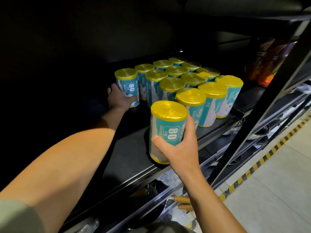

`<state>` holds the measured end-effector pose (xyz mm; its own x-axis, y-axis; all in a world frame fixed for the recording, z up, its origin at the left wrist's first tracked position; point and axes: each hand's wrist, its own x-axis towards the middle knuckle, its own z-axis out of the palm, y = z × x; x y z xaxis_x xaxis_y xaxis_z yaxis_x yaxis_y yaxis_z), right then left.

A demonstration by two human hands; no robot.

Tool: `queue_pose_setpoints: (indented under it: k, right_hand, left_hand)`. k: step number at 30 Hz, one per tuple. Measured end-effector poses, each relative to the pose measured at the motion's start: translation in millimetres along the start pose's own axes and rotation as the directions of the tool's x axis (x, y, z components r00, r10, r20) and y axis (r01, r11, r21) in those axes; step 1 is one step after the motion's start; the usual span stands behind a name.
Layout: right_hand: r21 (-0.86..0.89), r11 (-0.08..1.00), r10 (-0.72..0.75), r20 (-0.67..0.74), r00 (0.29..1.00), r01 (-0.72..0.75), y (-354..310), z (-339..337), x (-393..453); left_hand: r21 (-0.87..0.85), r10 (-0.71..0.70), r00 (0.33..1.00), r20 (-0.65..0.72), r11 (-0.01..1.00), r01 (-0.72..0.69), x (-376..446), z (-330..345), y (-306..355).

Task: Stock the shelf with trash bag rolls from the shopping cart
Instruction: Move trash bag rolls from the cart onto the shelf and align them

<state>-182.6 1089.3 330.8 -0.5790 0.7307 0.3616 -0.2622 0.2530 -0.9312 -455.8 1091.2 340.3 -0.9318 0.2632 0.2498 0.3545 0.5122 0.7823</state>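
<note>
My left hand (120, 98) grips a trash bag roll (127, 87) at the far left of the cluster, fingers wrapped behind it. My right hand (178, 147) holds another roll (165, 130) upright w/ its base at the front edge of the black shelf (127, 158), thumb across the teal label. The rest of the rolls (185, 78) stand upright in rows, yellow tops up, touching. Snack packs (265, 64) sit in the next bay to the right. Striped floor tape (262, 162) runs beside the rack.

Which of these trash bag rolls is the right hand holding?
The roll nearest the camera, at the shelf's front edge, apart from the packed group. The right hand grips its lower half; the left hand holds the far-left roll.
</note>
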Motion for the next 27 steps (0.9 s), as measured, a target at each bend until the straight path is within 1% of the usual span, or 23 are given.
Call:
queue_pose_setpoints:
  k: [3,5,7,9,10,12,14,15,16,17,19,21,23,25,27]
  right_hand:
    - [0.008,1.000,0.009,-0.004,1.000,-0.009,1.3,-0.6,-0.6]
    - [0.004,1.000,0.005,0.001,1.000,-0.005,1.1,-1.5,0.6]
    - [0.007,1.000,0.000,0.015,1.000,0.000,1.5,-1.5,2.2]
    - [0.012,1.000,-0.008,0.039,0.999,0.008,1.7,-1.5,3.0]
    - [0.014,1.000,-0.014,0.052,0.999,0.013,1.6,-1.6,3.2]
    - [0.006,0.999,-0.034,0.070,0.997,0.034,2.0,-1.5,4.7]
    - [0.001,0.999,-0.046,0.096,0.994,0.046,3.7,-0.7,7.3]
    - [0.005,0.999,-0.049,0.116,0.992,0.049,4.4,0.1,8.1]
    - [0.008,0.998,-0.056,0.140,0.989,0.056,5.1,0.9,8.9]
    - [0.010,0.998,-0.067,0.168,0.983,0.067,5.6,1.8,9.5]
    - [0.014,0.997,-0.076,0.231,0.970,0.075,5.6,2.8,11.1]
    - [-0.027,0.995,-0.084,0.277,0.957,0.095,7.3,2.1,14.4]
    - [-0.129,0.983,-0.088,0.308,0.947,0.134,11.1,-0.1,16.7]
    - [-0.276,0.944,-0.078,0.349,0.934,0.182,15.5,-4.0,16.0]
    - [-0.402,0.881,-0.083,0.388,0.918,0.249,20.6,-9.4,12.5]
  left_hand:
    - [-0.067,-0.038,0.999,0.030,0.997,0.040,-12.5,-6.8,-7.5]
    - [-0.142,-0.033,0.998,0.049,0.989,0.039,-29.4,-14.7,-8.3]
    - [-0.277,-0.025,0.995,0.096,0.960,0.051,-55.7,-26.7,-0.3]
    - [-0.426,-0.007,0.982,0.191,0.900,0.089,-84.2,-43.1,11.0]
    - [-0.494,0.028,0.963,0.268,0.862,0.113,-101.1,-53.1,17.4]
    - [-0.573,0.161,0.892,0.423,0.810,0.126,-133.0,-71.2,27.3]
    - [-0.545,0.288,0.828,0.482,0.838,0.026,-158.5,-85.1,35.2]
    - [-0.506,0.329,0.813,0.479,0.861,-0.050,-167.9,-89.1,37.8]
    - [-0.460,0.353,0.819,0.452,0.879,-0.125,-174.5,-90.3,39.1]
    - [-0.412,0.352,0.843,0.406,0.894,-0.175,-177.9,-90.3,39.0]
    - [-0.360,0.334,0.897,0.289,0.907,-0.221,-179.4,-90.6,37.7]
    - [-0.321,0.343,0.915,0.214,0.909,-0.265,-177.2,-91.2,35.1]
    - [-0.282,0.315,0.932,0.181,0.924,-0.258,-169.9,-90.9,31.2]
    - [-0.278,0.226,0.964,0.138,0.943,-0.181,-157.1,-86.0,24.0]
    - [-0.330,0.141,0.985,0.104,0.939,-0.099,-140.9,-78.1,17.5]
